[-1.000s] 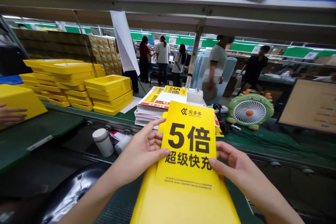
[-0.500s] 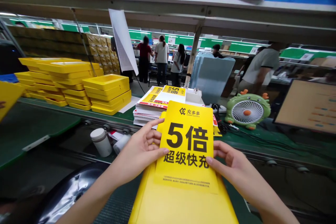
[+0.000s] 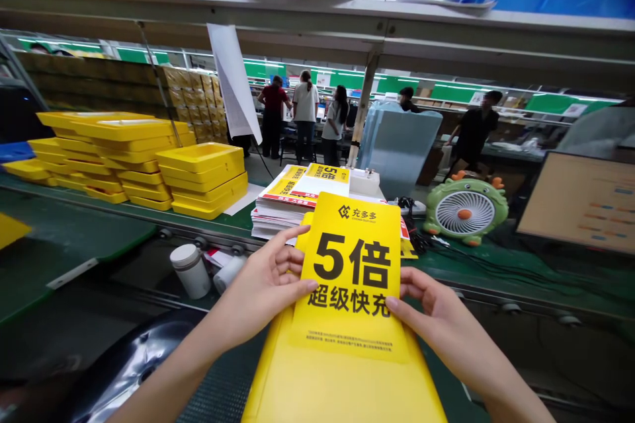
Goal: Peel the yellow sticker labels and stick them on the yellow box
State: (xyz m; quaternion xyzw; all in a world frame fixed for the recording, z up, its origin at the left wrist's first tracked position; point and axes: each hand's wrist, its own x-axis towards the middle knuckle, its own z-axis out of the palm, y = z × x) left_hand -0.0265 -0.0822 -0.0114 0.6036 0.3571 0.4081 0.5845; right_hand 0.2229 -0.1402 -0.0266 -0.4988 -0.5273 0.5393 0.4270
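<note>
1. The yellow printed card (image 3: 350,271) is between the two hands, with large black characters on its smooth paper face.
2. The left hand (image 3: 262,287) pinches the left edge of the card, and the right hand (image 3: 431,320) pinches its right edge. On each hand the thumb lies on the front, and the other fingers curve a little apart.
3. Below the hands, the card lies over a long yellow plastic tray (image 3: 342,386). I cannot tell if they touch.
4. Ahead of the hands is a stack of printed cards (image 3: 282,211), with thin paper edges in layers, on the green tabletop (image 3: 520,277).
5. Left of the hands stand a round white plastic bottle (image 3: 190,269) and, farther away, stacked yellow trays (image 3: 201,178).
6. Right of the hands, well apart, is a small green fan (image 3: 465,211) with a round white grille.
</note>
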